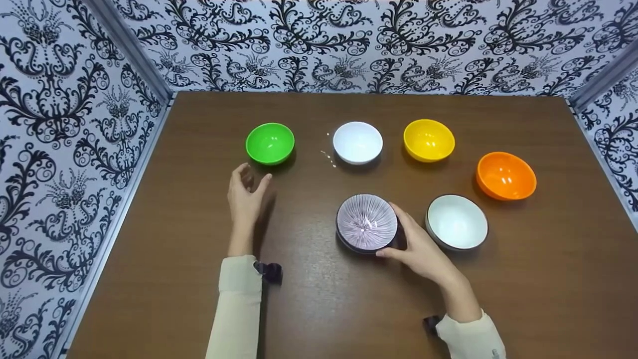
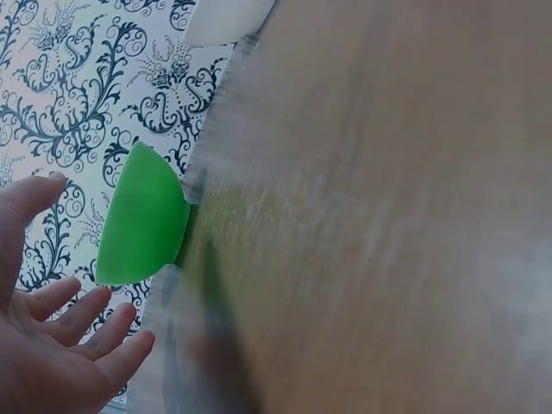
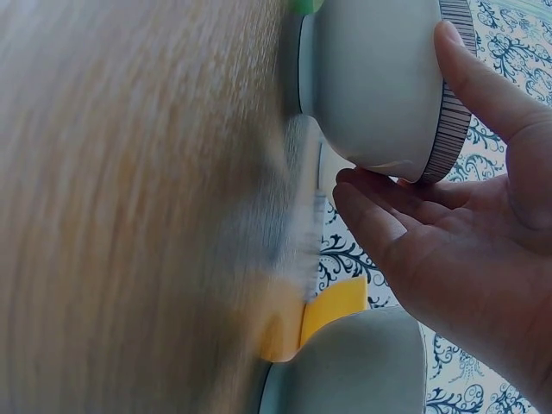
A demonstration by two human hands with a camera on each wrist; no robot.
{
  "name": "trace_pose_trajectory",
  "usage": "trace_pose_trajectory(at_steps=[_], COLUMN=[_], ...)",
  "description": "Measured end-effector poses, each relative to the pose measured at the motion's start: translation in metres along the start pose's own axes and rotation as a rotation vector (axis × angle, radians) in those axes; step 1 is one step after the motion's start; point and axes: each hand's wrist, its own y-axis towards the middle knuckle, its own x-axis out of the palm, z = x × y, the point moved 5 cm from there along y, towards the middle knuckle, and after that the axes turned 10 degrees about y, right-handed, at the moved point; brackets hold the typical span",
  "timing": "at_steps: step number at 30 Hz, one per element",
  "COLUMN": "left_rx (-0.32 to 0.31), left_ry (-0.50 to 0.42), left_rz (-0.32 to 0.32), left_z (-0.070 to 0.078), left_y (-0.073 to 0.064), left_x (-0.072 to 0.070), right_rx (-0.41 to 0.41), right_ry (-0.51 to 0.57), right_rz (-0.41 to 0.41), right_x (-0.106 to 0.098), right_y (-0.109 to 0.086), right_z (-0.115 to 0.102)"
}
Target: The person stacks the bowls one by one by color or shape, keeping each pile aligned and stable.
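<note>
My right hand point(image 1: 416, 244) holds a bowl with purple streaks inside point(image 1: 367, 222) from its right side, thumb at the near edge and fingers at the far one. In the right wrist view a striped band point(image 3: 450, 129) circles the top above a plain grey wall point(image 3: 379, 86); the thumb overlaps that band. The left hand point(image 1: 246, 194) is just in front of a green bowl point(image 1: 270, 143), its fingers spread and nothing held. From the left wrist, the green bowl point(image 2: 142, 220) appears beyond the fingertips point(image 2: 138, 345).
Along the back stand a white bowl point(image 1: 357, 143) and a yellow bowl point(image 1: 428, 140). An orange bowl point(image 1: 506, 176) tilts at the right, behind a pale dark-rimmed bowl point(image 1: 457, 222) close beside my right hand. Small pale specks point(image 1: 329, 157) lie left of the white bowl. Patterned walls point(image 1: 349, 45) enclose the brown table point(image 1: 174, 224).
</note>
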Motion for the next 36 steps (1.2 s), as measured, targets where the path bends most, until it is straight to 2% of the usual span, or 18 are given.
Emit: trace_pose_trajectory(at_steps=[9, 21, 36], left_rx=[-0.041, -0.128, -0.159], left_ry=[-0.045, -0.191, -0.252], left_rz=[-0.009, -0.038, -0.024], left_z=[-0.001, -0.006, -0.007], left_y=[0.008, 0.016, 0.029], left_x=[0.003, 0.007, 0.013], right_rx=[0.003, -0.004, -0.007], right_ry=[0.006, 0.002, 0.004], right_rz=[0.002, 0.007, 0.008], right_x=[0.000, -0.002, 0.000], right_y=[-0.001, 0.001, 0.001], right_z=[0.001, 0.001, 0.002])
